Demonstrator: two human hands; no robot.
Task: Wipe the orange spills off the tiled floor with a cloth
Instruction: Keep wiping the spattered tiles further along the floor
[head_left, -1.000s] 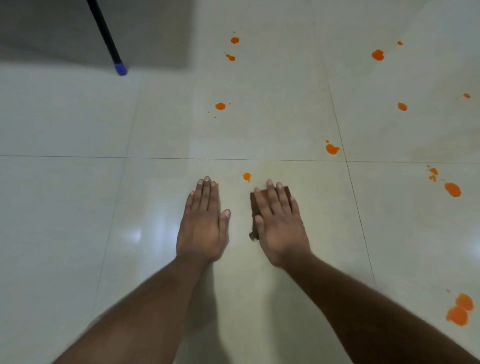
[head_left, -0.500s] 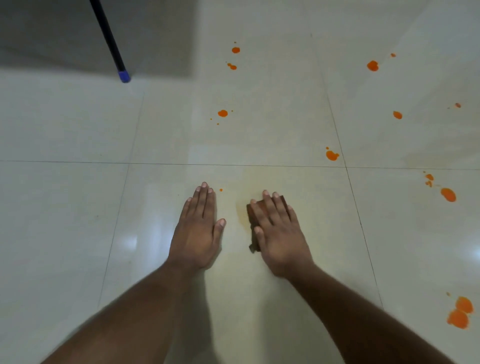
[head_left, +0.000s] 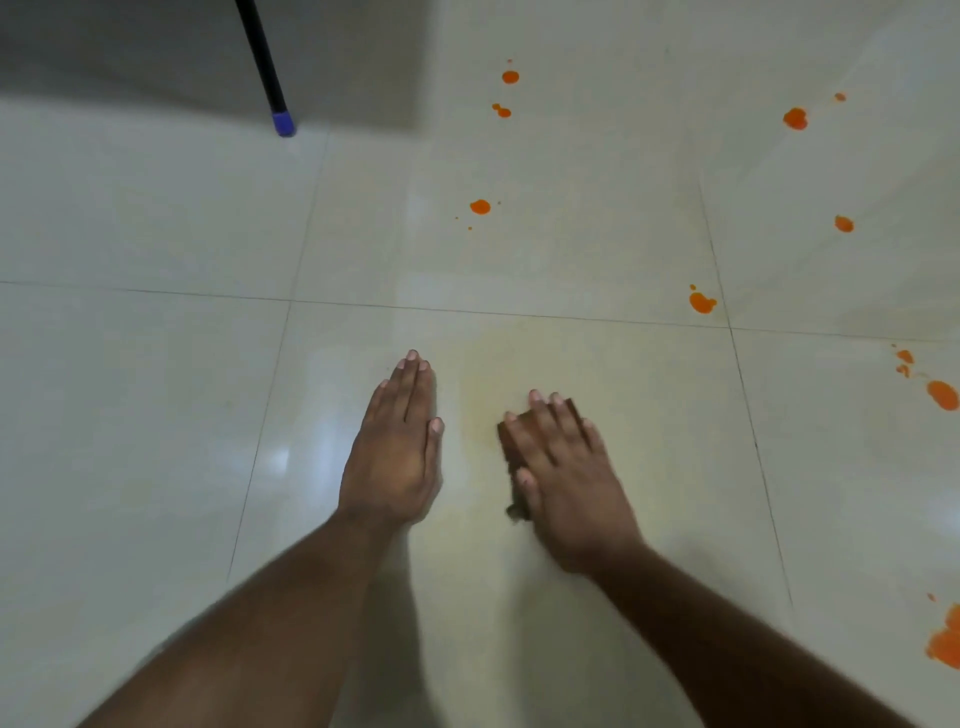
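One cloth (head_left: 510, 448) runs near-to-far under right hand (head_left: 571, 488).

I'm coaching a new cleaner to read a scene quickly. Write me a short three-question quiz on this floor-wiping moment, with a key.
1. True or false: the right hand presses flat on the brown cloth.
2. The left hand is: A) lying flat on the tiled floor; B) holding the cloth; C) gripping the black pole.
3. Fill in: the faint yellowish smear lies ___ the two hands.

Key: 1 true; 2 A; 3 between.
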